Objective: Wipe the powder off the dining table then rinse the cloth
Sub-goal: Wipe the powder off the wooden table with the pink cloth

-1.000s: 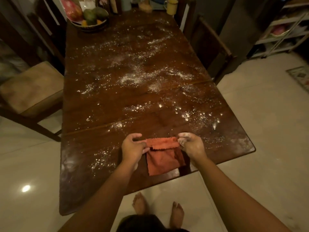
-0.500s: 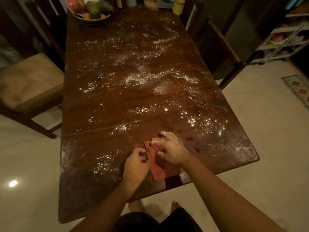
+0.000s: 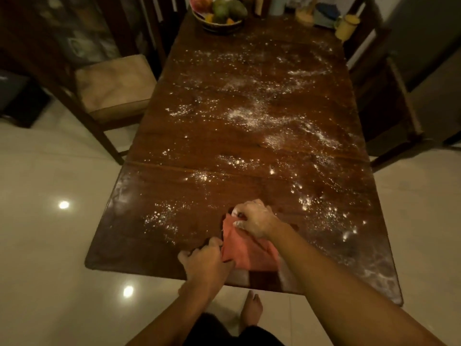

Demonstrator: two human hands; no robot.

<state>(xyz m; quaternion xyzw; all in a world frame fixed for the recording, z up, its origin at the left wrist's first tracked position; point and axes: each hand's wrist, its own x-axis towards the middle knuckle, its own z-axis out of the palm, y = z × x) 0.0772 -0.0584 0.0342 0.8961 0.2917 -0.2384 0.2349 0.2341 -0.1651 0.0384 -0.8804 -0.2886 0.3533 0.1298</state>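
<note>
An orange cloth [image 3: 249, 253] lies folded on the near end of the dark wooden dining table [image 3: 139, 236]. My left hand [image 3: 207, 260] pinches the cloth's near left corner. My right hand [image 3: 254, 218], dusted white, grips the cloth's far edge. White powder [image 3: 252, 116] is scattered over most of the tabletop, thickest in the middle, with more patches [image 3: 164, 216] just left of the cloth and specks [image 3: 331, 216] to its right.
A fruit bowl [image 3: 219, 13] and a yellow mug [image 3: 346, 26] stand at the table's far end. A cushioned chair [image 3: 112, 86] sits at the left side, a dark wooden chair [image 3: 389, 96] at the right. Glossy pale floor tiles surround the table.
Both hands have brought the cloth from held stretched above the edge down onto the table, folding it. My right hand has crossed left onto its far edge. The view has shifted right.
</note>
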